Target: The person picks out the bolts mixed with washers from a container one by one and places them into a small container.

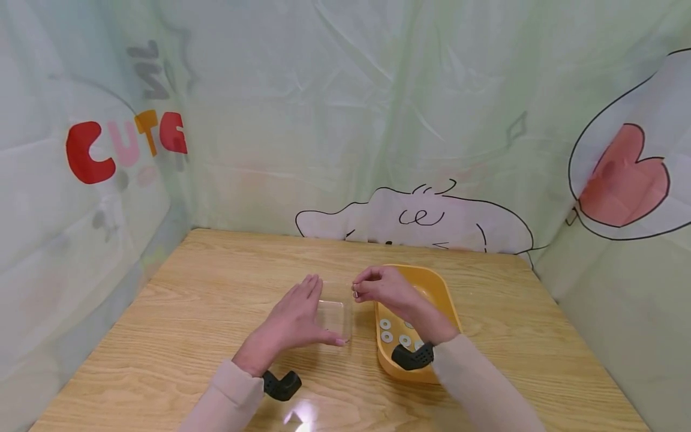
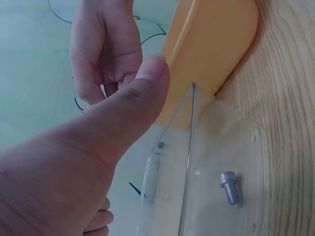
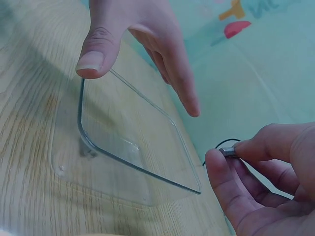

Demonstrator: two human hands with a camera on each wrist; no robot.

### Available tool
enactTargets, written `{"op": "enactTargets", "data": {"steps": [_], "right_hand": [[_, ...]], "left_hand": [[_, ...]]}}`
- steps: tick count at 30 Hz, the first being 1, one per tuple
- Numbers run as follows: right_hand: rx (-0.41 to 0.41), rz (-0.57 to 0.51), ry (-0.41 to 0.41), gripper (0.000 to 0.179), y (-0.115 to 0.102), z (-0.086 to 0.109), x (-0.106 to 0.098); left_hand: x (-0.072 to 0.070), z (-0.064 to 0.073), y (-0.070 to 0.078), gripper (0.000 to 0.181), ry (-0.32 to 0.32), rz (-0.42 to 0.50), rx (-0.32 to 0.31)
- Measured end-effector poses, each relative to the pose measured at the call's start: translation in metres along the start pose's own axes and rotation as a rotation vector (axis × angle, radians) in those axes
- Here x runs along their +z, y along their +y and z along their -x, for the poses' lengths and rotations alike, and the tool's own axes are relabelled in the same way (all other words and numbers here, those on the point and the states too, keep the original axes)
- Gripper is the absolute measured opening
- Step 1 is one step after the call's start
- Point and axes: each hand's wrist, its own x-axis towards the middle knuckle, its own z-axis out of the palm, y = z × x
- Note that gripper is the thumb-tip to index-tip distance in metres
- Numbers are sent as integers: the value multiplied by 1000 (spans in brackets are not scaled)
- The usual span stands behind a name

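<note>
A clear plastic box (image 1: 336, 312) stands on the table. My left hand (image 1: 291, 315) spans it with straight fingers, and in the right wrist view the thumb rests right at the rim corner. Inside the box lies a small metal bolt (image 2: 229, 187), seen in the left wrist view. Just right of the box, my right hand (image 1: 391, 293) pinches another small metal bolt (image 3: 228, 151) between thumb and fingertips, level with the box's far right corner. Most of that bolt is covered by the fingers.
A yellow bin (image 1: 399, 373) sits close to the right of the box, partly under my right forearm. Several pale washers (image 1: 386, 337) lie on its floor. The wooden table (image 1: 189, 324) ends at a printed curtain (image 1: 270, 120) behind and at both sides.
</note>
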Motion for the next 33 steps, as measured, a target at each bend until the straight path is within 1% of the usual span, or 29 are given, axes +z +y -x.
{"op": "enactTargets", "data": {"steps": [5, 12, 17, 19, 23, 29, 33], "right_hand": [[-4, 33, 0, 15, 0, -2, 6], [-39, 30, -31, 15, 2, -6, 15], [-33, 64, -35, 15, 3, -9, 24], [-19, 88, -30, 14, 3, -10, 28], [-3, 101, -29, 13, 4, -13, 36], [-14, 94, -49, 14, 5, -17, 46], [-26, 103, -56, 13, 6, -19, 51]], "left_hand": [[3, 3, -6, 132, 12, 17, -21], [6, 9, -10, 133, -1, 12, -28], [8, 11, -12, 131, -1, 5, -45], [9, 11, -14, 131, -5, 0, -54], [11, 12, -17, 131, -3, -2, -61], [13, 12, -21, 130, 28, -15, -87], [14, 12, -23, 128, 26, -11, -95]]}}
